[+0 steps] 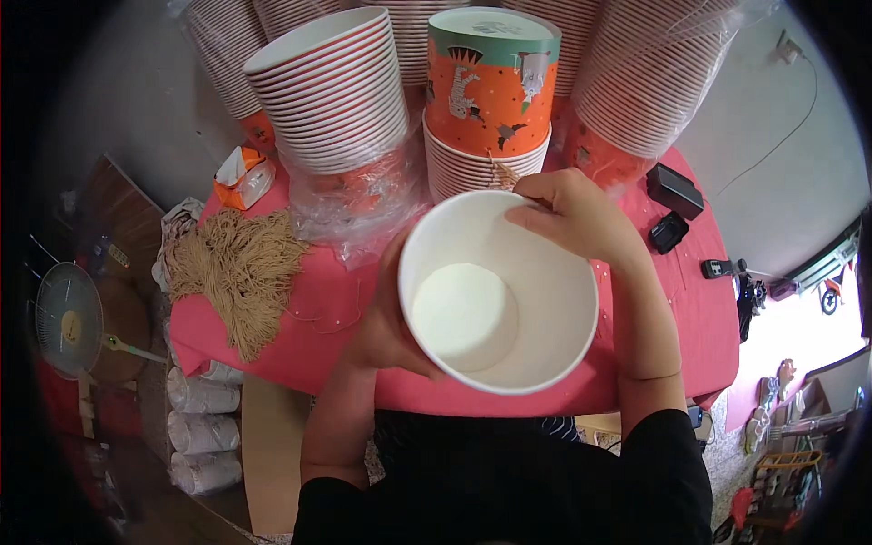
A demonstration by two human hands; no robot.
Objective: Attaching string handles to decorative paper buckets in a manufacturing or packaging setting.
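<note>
A large white-lined paper bucket [554, 309] is tilted with its mouth toward me, showing its pale round bottom. My left hand [386, 331] is closed round the outside of its left wall, with the fingers partly hidden behind it. At the far right rim, my right hand [577, 213] grips the wall, its thumb inside the bucket. A bit of tan cord [504, 174] shows just beyond the rim by the right fingertips; whether they hold it too is unclear. Behind stands an orange bucket with a green band [490, 86], upside down on a stack of nested buckets [440, 173].
Tall bucket stacks [331, 100] line the back of the pink-covered table [400, 395], some in clear plastic. On the left lie a heap of tan cords [238, 268] and an orange tissue pack [243, 177]. Black boxes [675, 191] sit at right; a fan [71, 318] stands far left.
</note>
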